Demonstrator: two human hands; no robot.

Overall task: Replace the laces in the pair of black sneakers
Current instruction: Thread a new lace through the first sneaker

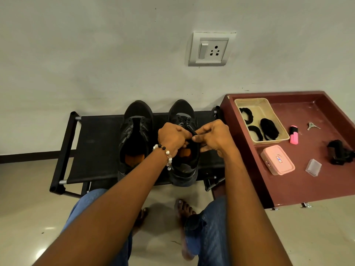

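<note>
On the black fabric rack (96, 150) at the centre of the head view we record two black sneakers, toes toward the wall at twelve o'clock. We note the left sneaker (134, 135) standing untouched, its eyelets showing no lace and an orange insole visible inside. We find the right sneaker (182, 169) just beside it at three o'clock, with black lacing across its forward eyelets.

We observe both hands meeting over the right sneaker's tongue. Our left hand (172, 138), wearing a beaded bracelet (166, 154) at the wrist, has its fingers curled around a black lace (193, 133). Our right hand (213, 136) pinches the same lace between thumb and forefinger, the two hands nearly touching.

At three o'clock of the rack we log a maroon tray table (307, 185), its edge near the rack. On it, toward one o'clock, sits a beige basket (269, 104) holding coiled black laces (269, 129). At six o'clock of the basket lies a pink lidded box (277, 160); further right we list a pink highlighter (294, 135), keys (312, 126), a clear plastic case (313, 167) and a black object (339, 152) we cannot identify.

On the wall at twelve o'clock we note a switch and socket plate (210, 49)
</note>
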